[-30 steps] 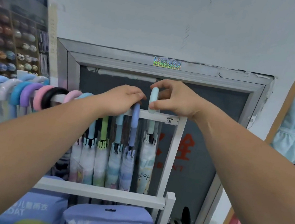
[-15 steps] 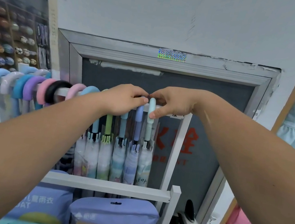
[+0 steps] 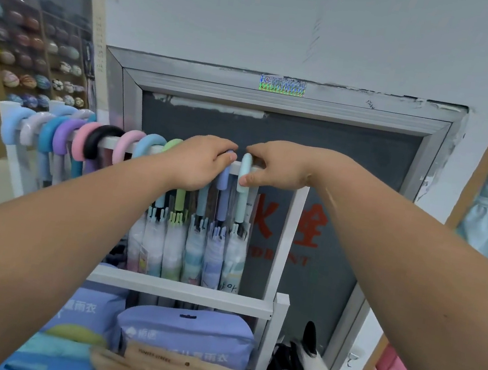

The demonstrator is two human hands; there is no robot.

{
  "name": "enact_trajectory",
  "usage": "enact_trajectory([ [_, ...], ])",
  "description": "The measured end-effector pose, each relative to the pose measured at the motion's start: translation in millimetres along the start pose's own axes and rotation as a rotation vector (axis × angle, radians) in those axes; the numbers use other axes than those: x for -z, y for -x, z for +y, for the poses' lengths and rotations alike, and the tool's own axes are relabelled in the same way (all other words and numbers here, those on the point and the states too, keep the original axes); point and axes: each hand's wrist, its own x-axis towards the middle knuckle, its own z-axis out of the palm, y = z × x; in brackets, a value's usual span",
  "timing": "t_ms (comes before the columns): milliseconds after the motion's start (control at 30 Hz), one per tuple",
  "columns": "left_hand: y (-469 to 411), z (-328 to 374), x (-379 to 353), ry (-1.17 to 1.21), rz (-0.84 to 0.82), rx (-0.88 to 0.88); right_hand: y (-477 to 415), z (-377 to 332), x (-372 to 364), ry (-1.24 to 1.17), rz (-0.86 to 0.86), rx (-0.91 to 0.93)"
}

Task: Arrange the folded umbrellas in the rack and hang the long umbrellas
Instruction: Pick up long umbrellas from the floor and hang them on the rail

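Right hand (image 3: 273,167) pinches the mint umbrella handle (image 3: 244,172) on the rail (image 3: 110,142); left hand (image 3: 205,163) grips the purple handle (image 3: 224,172) beside it.

Long umbrellas (image 3: 215,243) hung by hooked handles in a row along the rack's top rail (image 3: 269,172), before a framed wall panel (image 3: 348,168). Below the lower crossbar (image 3: 177,290), packaged raincoats (image 3: 184,333). Far left, shelves of balls (image 3: 33,67).
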Motion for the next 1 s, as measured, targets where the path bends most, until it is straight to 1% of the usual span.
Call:
enact_trajectory([
  [67, 7, 2, -4, -0.013, 0.047, 0.013, 10, -2, 0, -0.001, 0.004, -0.009],
  [133, 19, 3, -6, -0.024, 0.104, 0.003, 26, -7, -1, 0.002, 0.046, -0.024],
  [267, 47, 7, -4, -0.116, 0.192, -0.106, 68, -14, -5, 0.012, 0.184, -0.107],
  [433, 84, 16, 3, -0.147, 0.227, -0.205, 133, -29, -23, -0.014, 0.254, -0.264],
  [567, 111, 34, -4, -0.121, 0.163, -0.308, 192, -49, -50, -0.043, 0.233, -0.417],
  [700, 136, 74, -22, -0.068, 0.054, -0.395, 262, -54, -76, -0.039, 0.189, -0.559],
  [800, 157, 116, -39, -0.024, -0.042, -0.469, 326, -54, -90, -0.054, 0.163, -0.670],
  [1000, 220, 228, -86, 0.047, -0.152, -0.604, 477, -46, -122, -0.101, 0.117, -0.896],
])
